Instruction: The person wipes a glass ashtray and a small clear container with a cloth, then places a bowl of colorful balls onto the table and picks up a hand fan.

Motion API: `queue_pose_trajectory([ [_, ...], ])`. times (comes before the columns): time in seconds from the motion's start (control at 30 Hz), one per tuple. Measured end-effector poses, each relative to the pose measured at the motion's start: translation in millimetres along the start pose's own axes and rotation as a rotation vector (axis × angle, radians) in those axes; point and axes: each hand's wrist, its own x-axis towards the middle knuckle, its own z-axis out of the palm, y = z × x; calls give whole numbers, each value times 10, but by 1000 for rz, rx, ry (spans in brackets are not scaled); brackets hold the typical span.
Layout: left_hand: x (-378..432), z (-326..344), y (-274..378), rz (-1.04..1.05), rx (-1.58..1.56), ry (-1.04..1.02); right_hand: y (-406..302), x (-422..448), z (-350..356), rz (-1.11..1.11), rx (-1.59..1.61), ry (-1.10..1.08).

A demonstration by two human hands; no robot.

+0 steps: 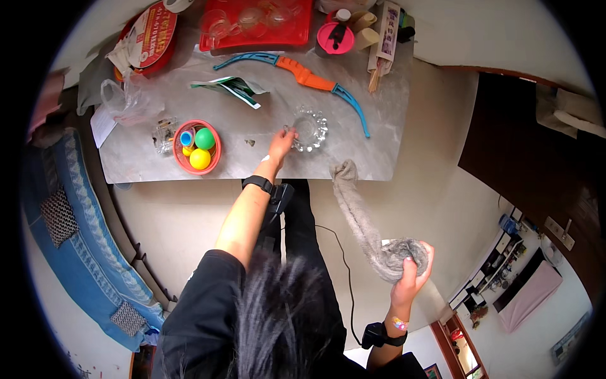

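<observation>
My left hand (283, 142) pinches the left rim of a clear scalloped glass dish (323, 128) at the front of the grey table. In my right hand (411, 275), off the table's front edge and to the right, is a bunched end of a long grey cloth (355, 208). The cloth stretches from that hand up to the table, where its other end lies at the front edge. A small dark scrap (250, 142) lies left of my left hand.
A pink basket (218, 158) of plastic balls stands left, beside a glass ashtray (162, 135). Beyond lie a green packet (232, 88), an orange-and-blue toy bow (307, 77), a red tray (260, 42) with glass cups and a pink-lidded cup (326, 35). A cable (348, 270) hangs below.
</observation>
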Motion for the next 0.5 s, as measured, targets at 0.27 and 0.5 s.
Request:
queue_pose_trajectory([
  [0.27,207,136,-14,8,35,65,217,107,148,48,4,-49],
  [0.5,181,316,-28,277,328,360,377,203,408,84,-24,-126],
])
